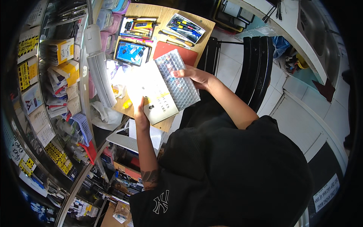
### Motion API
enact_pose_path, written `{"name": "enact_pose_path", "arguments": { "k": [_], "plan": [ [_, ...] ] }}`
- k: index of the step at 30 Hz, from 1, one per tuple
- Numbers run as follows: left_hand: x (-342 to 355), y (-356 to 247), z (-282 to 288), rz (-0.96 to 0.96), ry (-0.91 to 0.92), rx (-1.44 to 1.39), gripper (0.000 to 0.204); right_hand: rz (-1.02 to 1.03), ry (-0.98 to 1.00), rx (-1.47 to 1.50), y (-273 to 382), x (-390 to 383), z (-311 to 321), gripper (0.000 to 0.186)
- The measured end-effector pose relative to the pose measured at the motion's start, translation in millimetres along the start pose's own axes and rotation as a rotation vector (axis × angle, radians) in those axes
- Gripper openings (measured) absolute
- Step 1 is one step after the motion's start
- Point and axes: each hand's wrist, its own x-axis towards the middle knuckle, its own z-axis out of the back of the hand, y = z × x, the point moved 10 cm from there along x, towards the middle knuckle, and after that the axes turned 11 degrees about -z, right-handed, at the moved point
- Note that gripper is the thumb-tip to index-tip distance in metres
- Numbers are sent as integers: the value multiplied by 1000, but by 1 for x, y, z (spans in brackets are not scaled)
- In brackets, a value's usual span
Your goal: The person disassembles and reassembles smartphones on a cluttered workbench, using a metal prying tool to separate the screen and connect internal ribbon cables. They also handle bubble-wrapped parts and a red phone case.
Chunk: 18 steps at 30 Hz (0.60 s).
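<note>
"What do you have there?"

"My left hand (141, 118) pinches the near left edge of a cream printed packet (155, 92), thumb along its face, fingers hidden beneath. My right hand (199, 78) grips a bubble-wrap sleeve (179, 87), its thumb flat on top and the other fingers mostly out of sight."

"And where are those two?"

"Held over the worktop (160, 13), side by side and touching, sleeve on the right. I can't tell whether the packet reaches inside it."

"What's nearby?"

"A red sheet (187, 56) just beyond the sleeve, partly covered by it. Farther off, a white box of pens (191, 22); to its left, a dark-rimmed blue tray (124, 47). Glare whitens the packet's far left part."
</note>
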Motion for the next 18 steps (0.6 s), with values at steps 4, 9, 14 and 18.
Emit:
{"name": "enact_pose_path", "arguments": {
  "k": [4, 9, 14, 18],
  "plan": [
    [-7, -12, -6, -60, -100, 8, 43, -32, -87, 127, 1, -5, 12, 72],
    [-8, -13, -20, -26, -46, -179, 41, -54, -130, 227, -2, -16, 36, 68],
    [1, 7, -11, -38, -62, 54, 44, -20, -109, 160, -1, -15, 43, 66],
    [1, 21, -39, 28, 150, -333, 49, -84, -212, 197, -8, -22, 65, 60]
  ]
}}
